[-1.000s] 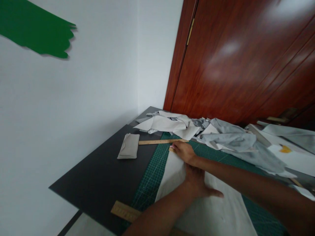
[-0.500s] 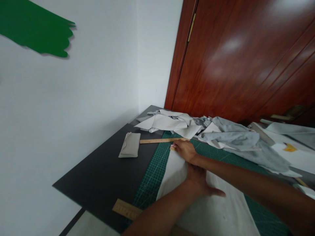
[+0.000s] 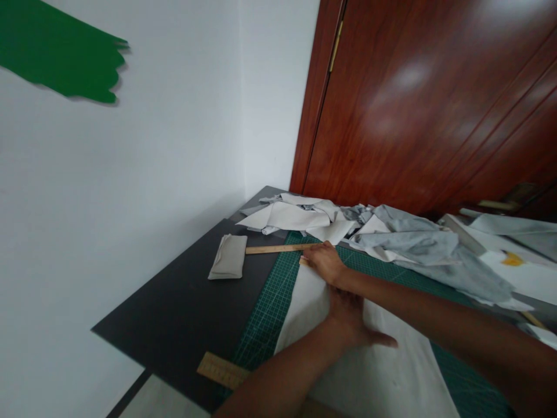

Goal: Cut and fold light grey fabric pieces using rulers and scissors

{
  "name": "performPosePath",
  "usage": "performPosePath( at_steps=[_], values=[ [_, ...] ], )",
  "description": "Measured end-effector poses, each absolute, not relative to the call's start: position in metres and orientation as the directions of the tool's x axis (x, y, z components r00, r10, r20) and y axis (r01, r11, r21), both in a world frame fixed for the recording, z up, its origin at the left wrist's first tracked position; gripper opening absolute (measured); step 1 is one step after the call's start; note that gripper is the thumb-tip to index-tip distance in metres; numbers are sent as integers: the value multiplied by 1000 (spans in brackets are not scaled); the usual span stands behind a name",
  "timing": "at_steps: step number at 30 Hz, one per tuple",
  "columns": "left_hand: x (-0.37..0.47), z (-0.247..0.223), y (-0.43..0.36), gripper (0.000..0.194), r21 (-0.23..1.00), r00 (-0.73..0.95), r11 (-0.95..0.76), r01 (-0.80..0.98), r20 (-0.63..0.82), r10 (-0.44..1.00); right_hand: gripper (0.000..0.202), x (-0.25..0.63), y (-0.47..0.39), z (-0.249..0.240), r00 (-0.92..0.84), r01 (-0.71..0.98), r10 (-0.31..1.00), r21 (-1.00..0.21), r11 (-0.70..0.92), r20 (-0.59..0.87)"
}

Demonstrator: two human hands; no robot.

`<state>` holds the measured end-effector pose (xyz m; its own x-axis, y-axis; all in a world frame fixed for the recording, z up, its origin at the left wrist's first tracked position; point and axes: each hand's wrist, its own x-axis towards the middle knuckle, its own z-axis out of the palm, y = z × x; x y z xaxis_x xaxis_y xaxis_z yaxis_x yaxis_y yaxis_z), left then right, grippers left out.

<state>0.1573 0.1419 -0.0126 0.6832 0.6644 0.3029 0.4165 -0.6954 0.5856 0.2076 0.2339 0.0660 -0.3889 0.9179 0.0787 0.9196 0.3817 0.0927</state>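
A strip of off-white cloth [image 3: 400, 371] lies lengthwise on a green cutting mat [image 3: 267, 325]. My left hand [image 3: 350, 325] presses down on the cloth, its thumb stretched out to the right; its other fingers are partly hidden by my right hand. Just beyond, my right hand [image 3: 324, 264] is closed low at the cloth's far end, with bent fingers. What it grips is hidden. A short bit of wood [image 3: 304, 262] peeks out beside its fingertips. Behind them a thin wooden ruler [image 3: 278, 249] lies crosswise, and another wooden ruler [image 3: 221, 370] passes under my left forearm.
A folded beige cloth [image 3: 228, 257] rests on the dark tabletop [image 3: 174, 313]. Crumpled white and grey fabric pieces [image 3: 404, 241] are heaped along the back, before a red-brown wooden door [image 3: 413, 116]. A white wall [image 3: 152, 174] borders the left.
My right hand has shifted very slightly at the cloth's far end. My left hand keeps its place, and the whole view has drifted a little.
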Motion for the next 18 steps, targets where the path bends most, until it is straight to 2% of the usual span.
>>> performPosePath(
  at_steps=[10, 15, 18],
  values=[
    [157, -7, 142, 141, 553, 713, -706, 443, 260, 651, 35, 220, 228, 68, -405, 907, 912, 151, 393, 62],
    [159, -13, 144, 140, 576, 690, -692, 435, 281, 667, 28, 227, 222, 70, -393, 912, 916, 164, 377, 77],
    [162, -24, 143, 137, 629, 660, -676, 384, 325, 677, 29, 231, 207, 69, -335, 942, 925, 77, 326, 178]
  ],
)
